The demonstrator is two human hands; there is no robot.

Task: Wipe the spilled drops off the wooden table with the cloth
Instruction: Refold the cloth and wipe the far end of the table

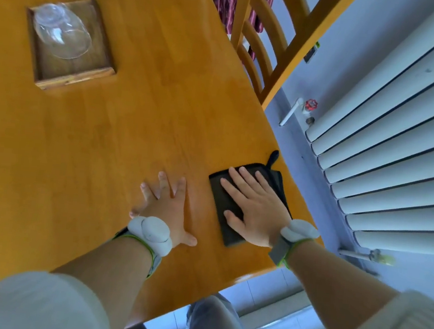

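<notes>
Table (122,133): warm honey-orange wood under my palms, with faint straight plank lines.
Cloth (224,200): near-black charcoal, plain, under my right hand (252,208).
Tray (99,47): darker brown wood at far left, with a paler streaked grain on its near rim.
Glass (61,31): clear and colourless, with white glints.
Wrist bands (149,233): pale grey-white pods I wore on lime-green straps.
My sleeves (22,302): off-white, plain.
Chair (265,49): the same orange wood, at far right.
Fabric (222,1): maroon with a small dark pattern.
Radiator (400,146): white ribs with dark gaps.
Valve (311,104): red.
</notes>
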